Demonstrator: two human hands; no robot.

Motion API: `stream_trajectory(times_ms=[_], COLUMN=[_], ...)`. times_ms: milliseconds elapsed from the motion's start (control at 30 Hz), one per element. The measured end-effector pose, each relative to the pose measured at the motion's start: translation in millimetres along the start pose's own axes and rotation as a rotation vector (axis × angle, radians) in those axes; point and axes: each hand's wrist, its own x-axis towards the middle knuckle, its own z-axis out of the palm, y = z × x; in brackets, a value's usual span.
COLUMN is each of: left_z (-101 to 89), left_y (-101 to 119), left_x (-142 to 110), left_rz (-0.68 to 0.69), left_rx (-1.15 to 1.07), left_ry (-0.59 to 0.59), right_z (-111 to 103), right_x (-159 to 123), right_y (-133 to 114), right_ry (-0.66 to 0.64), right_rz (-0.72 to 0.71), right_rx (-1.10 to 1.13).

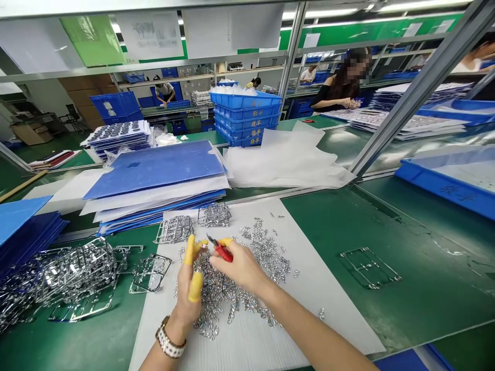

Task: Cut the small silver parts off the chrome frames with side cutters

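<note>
My left hand [188, 288], with yellow finger covers and a watch [170, 338] at the wrist, hovers over the left side of a pile of small shiny chrome parts [222, 293]. Its thumb and fingers are apart; a tiny shiny bit shows near one fingertip, and I cannot tell whether it is touched. In my right hand [243, 268] is a pair of red-handled nippers [223, 251], the tips pointing up and left toward the left fingers. Both hands are above a white sheet [309, 309] on which the parts lie scattered.
Chrome part frames [85, 270] are heaped at left, with smaller stacks [214, 215] at the sheet's far edge. One thin frame [370, 267] lies at right. Blue sheets [154, 167], stacked blue crates [247, 116] and a metal post [417, 87] stand beyond. A person [342, 85] sits across.
</note>
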Motion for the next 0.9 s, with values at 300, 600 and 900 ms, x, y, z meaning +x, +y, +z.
stream_trajectory(times_ms=[300, 600, 900], left_z=[-2.5, -0.6, -12.2], left_y=[-9.5, 8.2, 18.1], left_x=[-2.1, 3.9, 18.4], left_rz=[0.222, -0.201, -0.596], left_rx=[0.388, -0.105, -0.595], left_ry=[-0.165, 0.056, -0.037], right_z=[17.2, 16.6, 46.9], right_x=[20.8, -6.4, -22.5], right_y=[13.0, -2.3, -0.1], right_ry=[0.076, 0.238, 0.027], right_rz=[0.077, -0.466, -0.933], right_rx=[0.498, -0.199, -0.561])
